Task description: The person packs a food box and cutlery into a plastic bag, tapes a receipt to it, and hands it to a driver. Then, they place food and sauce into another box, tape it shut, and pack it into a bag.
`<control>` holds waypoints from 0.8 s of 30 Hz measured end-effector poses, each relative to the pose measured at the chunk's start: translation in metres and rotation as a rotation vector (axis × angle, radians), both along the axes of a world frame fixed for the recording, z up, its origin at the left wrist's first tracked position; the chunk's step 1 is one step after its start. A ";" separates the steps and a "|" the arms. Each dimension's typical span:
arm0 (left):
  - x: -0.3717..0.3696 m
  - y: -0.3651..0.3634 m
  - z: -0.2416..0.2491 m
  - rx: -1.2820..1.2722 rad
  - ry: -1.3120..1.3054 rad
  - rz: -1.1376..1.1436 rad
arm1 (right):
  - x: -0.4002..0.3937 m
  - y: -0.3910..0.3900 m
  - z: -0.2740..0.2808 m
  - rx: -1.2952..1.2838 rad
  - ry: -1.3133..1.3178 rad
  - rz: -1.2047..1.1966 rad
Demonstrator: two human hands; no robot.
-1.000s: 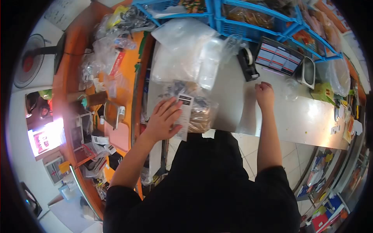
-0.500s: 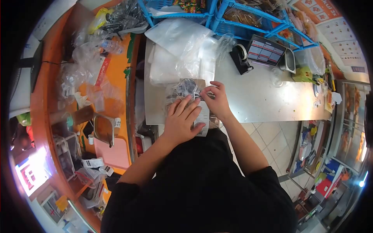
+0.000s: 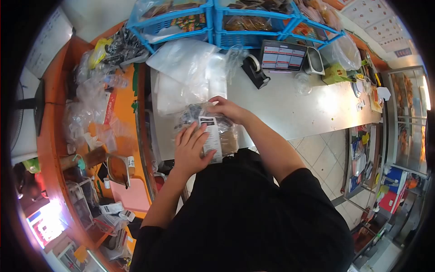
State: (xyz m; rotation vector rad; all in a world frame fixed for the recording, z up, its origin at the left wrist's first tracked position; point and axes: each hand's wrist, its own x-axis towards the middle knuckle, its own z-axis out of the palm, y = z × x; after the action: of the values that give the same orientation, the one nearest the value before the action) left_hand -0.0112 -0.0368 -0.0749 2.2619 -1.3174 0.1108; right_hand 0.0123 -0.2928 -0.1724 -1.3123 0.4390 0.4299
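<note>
A clear plastic package with brown contents lies at the front edge of the metal table. On top of it is a long white printed slip. My left hand rests with spread fingers on the package and the slip's left side. At the package's top edge, my right hand has its fingers bent together over the crinkled plastic; what they hold, if anything, is too small to make out. Behind the hands lies a stack of clear plastic bags.
Blue crates stand along the back of the metal table. Near them are a black tape dispenser, a screen and a metal tray. On the left, an orange counter holds plastic bags and a pink board.
The view has shifted, so the table sits further left. My right hand has moved off the slip to the package's top edge. More of the slip and package shows.
</note>
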 end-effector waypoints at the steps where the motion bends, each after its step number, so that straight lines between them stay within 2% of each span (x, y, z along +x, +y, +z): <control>1: -0.001 0.000 0.001 0.009 -0.005 -0.004 | 0.003 -0.004 -0.007 0.250 0.073 -0.044; 2: -0.002 0.000 0.003 0.029 -0.001 -0.016 | 0.007 -0.011 0.000 0.071 0.105 -0.009; 3: 0.000 -0.001 0.005 0.048 -0.001 -0.024 | 0.008 -0.022 0.013 0.077 0.092 -0.004; 5: -0.003 -0.001 0.010 0.101 -0.007 -0.020 | 0.003 -0.050 0.031 0.063 0.013 -0.315; 7: -0.004 -0.004 0.014 0.157 0.010 -0.024 | -0.004 -0.106 -0.016 -0.611 -0.373 -0.622; 8: -0.005 -0.006 0.017 0.175 0.007 -0.011 | -0.013 -0.136 0.001 -0.886 -0.363 -0.678; 9: -0.006 -0.007 0.022 0.212 0.022 -0.015 | -0.016 -0.166 -0.015 -1.384 -0.420 -0.719; 10: -0.007 -0.008 0.026 0.250 0.039 -0.021 | -0.014 -0.201 -0.057 -1.580 -0.503 -0.651; 11: -0.006 -0.009 0.030 0.270 0.039 -0.012 | -0.011 -0.213 -0.056 -1.557 -0.503 -0.649; 13: -0.006 -0.012 0.035 0.317 0.081 -0.025 | -0.005 -0.232 -0.025 -0.633 0.080 -0.028; 14: -0.006 -0.013 0.036 0.334 0.087 -0.020 | 0.001 -0.234 -0.015 -0.446 0.192 -0.050; 17: -0.006 -0.015 0.038 0.358 0.080 -0.037 | 0.014 -0.250 -0.025 -0.285 0.253 -0.011; 18: -0.006 -0.015 0.037 0.363 0.074 -0.036 | 0.005 -0.247 -0.021 -0.242 0.190 -0.149; 19: -0.004 -0.015 0.035 0.365 0.064 -0.035 | -0.009 -0.247 -0.028 -0.233 0.190 -0.153; 21: -0.004 -0.014 0.032 0.354 0.059 -0.031 | -0.041 -0.250 -0.048 -0.327 -0.128 -0.164; 22: -0.005 -0.012 0.030 0.341 0.062 -0.023 | -0.058 -0.234 -0.051 -0.555 -0.312 -0.242; 24: -0.003 -0.012 0.028 0.327 0.062 -0.034 | -0.066 -0.217 -0.078 -0.565 -0.287 -0.318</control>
State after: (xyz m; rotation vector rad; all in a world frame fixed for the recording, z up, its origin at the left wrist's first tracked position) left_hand -0.0142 -0.0490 -0.0468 2.4853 -1.4255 -0.1991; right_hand -0.0536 -0.5103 -0.2504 -1.7803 0.5365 -0.1681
